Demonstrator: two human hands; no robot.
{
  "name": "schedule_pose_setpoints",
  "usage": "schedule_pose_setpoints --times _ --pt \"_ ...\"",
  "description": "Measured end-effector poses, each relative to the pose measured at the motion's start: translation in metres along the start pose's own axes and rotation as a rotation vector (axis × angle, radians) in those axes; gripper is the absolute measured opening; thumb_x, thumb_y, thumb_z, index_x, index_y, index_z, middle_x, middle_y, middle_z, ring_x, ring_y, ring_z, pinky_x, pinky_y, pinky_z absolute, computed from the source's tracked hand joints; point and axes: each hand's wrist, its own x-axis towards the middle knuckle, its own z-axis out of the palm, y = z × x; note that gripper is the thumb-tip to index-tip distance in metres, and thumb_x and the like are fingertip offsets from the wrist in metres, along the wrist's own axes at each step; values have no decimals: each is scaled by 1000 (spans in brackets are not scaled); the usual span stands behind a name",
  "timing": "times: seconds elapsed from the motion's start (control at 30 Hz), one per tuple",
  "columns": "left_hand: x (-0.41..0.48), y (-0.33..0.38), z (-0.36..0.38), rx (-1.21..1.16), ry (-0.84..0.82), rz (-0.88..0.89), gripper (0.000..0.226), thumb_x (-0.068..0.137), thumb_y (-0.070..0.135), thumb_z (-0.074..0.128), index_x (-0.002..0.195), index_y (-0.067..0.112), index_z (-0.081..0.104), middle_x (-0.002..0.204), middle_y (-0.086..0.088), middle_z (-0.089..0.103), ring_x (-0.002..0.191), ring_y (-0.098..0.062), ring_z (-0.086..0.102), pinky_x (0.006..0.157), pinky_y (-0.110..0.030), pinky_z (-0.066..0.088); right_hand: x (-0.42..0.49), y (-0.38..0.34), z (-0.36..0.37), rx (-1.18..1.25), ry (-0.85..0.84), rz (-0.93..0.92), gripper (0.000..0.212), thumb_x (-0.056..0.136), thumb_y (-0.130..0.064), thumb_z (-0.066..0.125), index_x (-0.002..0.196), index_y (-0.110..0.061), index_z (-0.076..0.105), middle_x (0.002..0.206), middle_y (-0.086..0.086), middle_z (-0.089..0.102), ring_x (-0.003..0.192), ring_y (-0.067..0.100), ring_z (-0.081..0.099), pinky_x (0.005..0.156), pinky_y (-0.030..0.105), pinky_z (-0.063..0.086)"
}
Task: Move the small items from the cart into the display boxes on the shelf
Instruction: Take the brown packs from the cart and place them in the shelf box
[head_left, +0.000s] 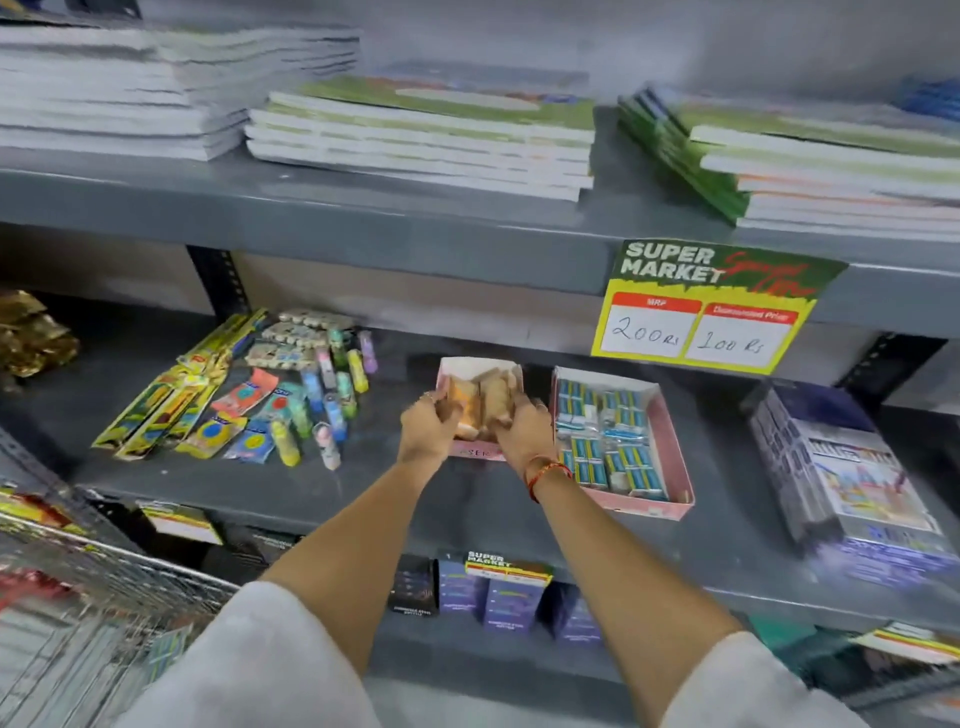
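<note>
A small pink display box (480, 370) stands on the grey middle shelf (363, 488). Both my hands reach into it from the front. My left hand (428, 428) and my right hand (522, 431) are closed around a bunch of small tan and orange packets (478, 402) held over the box. To its right lies a larger pink display box (675, 447) filled with several small blue and white packets (608, 431). The wire cart (88, 613) shows blurred at the lower left.
Loose pens, erasers and yellow packs (249, 395) lie on the shelf left of the box. A purple boxed set (841, 478) sits at the right. A yellow price sign (711, 306) hangs from the shelf above, which carries stacks of notebooks (426, 135).
</note>
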Motion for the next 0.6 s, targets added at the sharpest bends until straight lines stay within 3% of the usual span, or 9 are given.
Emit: schedule_pose_setpoints --times 0.13,0.3,0.47,0.6 --pt "2 -18 -8 340 13 231 36 92 29 52 118 5 62 119 -14 54 105 -32 56 91 -39 47 -2 1 4 -225 65 -95 57 88 -23 56 140 -11 39 128 17 50 117 34 49 94 42 48" --pt "3 -39 -13 733 53 695 22 84 27 63 103 20 73 107 -3 68 94 -27 62 77 -38 50 -1 7 4 -394 128 -173 45 89 -24 57 130 -8 49 123 14 57 115 31 48 90 43 51" --pt "11 -31 -11 832 -53 592 33 95 29 47 123 24 63 130 6 57 115 -22 53 92 -37 40 1 18 7 -561 99 -244 32 91 -18 53 118 -4 61 124 13 59 120 30 44 95 42 44" --pt "16 -23 -10 855 -53 524 30 91 13 51 115 19 67 122 2 61 106 -23 60 87 -36 49 3 17 10 -520 77 -226 31 89 -11 52 119 -5 59 130 14 53 121 31 44 95 44 49"
